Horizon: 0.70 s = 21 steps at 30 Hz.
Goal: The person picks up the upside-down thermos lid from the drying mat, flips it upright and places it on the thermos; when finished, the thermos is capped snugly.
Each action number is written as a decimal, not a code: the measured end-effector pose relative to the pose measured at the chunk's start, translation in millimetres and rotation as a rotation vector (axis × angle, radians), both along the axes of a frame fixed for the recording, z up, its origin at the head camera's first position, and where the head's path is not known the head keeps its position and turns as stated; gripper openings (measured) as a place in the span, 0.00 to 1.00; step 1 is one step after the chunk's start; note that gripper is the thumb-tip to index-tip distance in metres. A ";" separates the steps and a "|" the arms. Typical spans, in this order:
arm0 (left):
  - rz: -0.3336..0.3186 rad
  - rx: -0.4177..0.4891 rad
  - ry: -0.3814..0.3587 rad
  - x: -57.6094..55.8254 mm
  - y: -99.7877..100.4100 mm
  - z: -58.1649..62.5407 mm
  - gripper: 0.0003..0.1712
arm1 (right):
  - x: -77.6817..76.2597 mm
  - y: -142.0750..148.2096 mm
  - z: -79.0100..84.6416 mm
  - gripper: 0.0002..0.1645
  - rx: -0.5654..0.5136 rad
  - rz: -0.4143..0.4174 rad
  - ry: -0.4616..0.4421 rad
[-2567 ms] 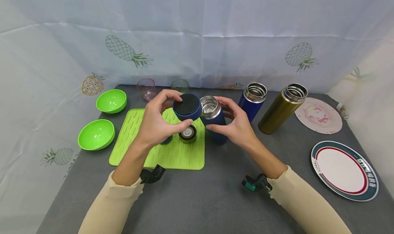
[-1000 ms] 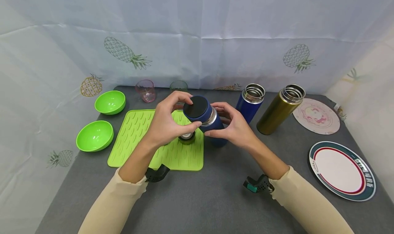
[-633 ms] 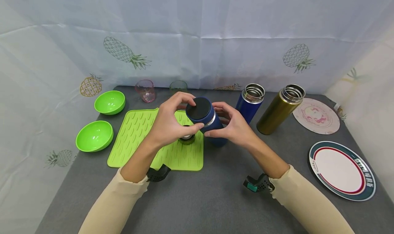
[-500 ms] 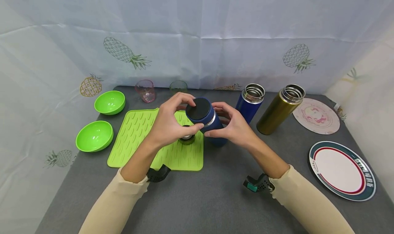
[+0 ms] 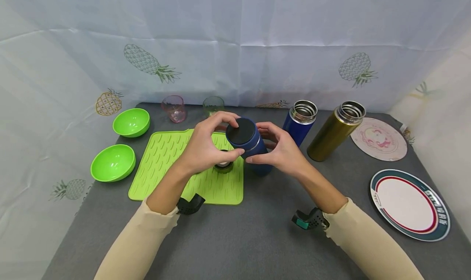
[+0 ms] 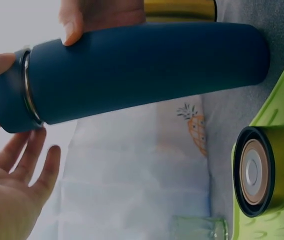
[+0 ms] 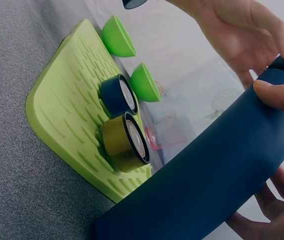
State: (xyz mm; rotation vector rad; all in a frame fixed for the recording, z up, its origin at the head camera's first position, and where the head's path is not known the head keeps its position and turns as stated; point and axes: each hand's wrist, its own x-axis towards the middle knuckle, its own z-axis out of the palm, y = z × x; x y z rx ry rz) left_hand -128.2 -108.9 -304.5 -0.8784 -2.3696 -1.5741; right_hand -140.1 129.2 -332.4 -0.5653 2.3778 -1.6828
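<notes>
A dark blue thermos bottle (image 6: 151, 70) leans left, its foot down by the green mat's right edge. My right hand (image 5: 281, 149) grips it near the top, thumb in front and fingers behind. On its mouth sits a blue lid (image 5: 241, 131) with a black top; a thin silver line (image 6: 29, 90) shows between lid and body in the left wrist view. My left hand (image 5: 206, 147) pinches that lid between thumb and fingers. Below it, a gold lid (image 7: 122, 145) and another dark blue lid (image 7: 114, 95) lie underside up on the green mat (image 5: 158, 161).
Right of my hands stand an uncapped blue bottle (image 5: 298, 128) and an uncapped gold bottle (image 5: 327, 141). Further right lie a pink round mat (image 5: 379, 139) and a plate (image 5: 406, 200). Green bowls (image 5: 114, 163) stand left; a pink glass (image 5: 174, 108) and a greenish glass (image 5: 213, 104) stand behind.
The left hand has brought the blue lid rightward onto the bottle's mouth, which was uncovered at first. The silver neck between them has narrowed to a line. The right hand stays nearly in place.
</notes>
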 end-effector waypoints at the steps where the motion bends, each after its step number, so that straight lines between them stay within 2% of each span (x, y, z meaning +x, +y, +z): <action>1: -0.016 0.008 -0.021 -1.0 -0.6 0.3 0.26 | -0.2 0.3 -0.1 0.48 -0.003 0.000 -0.001; 6: -0.121 0.070 -0.138 -6.7 -4.1 2.1 0.26 | -1.2 1.3 -1.0 0.47 -0.011 0.003 -0.005; 9: -0.144 0.069 -0.170 -8.1 -5.0 4.5 0.27 | -1.7 1.7 -0.6 0.48 -0.009 0.001 -0.011; 12: -0.116 0.026 -0.163 -7.2 -3.9 8.4 0.28 | -1.6 2.1 0.0 0.48 -0.004 -0.006 -0.022; 21: 0.043 -0.108 -0.089 -1.2 5.1 18.9 0.32 | -1.6 2.2 0.5 0.47 -0.015 0.002 -0.034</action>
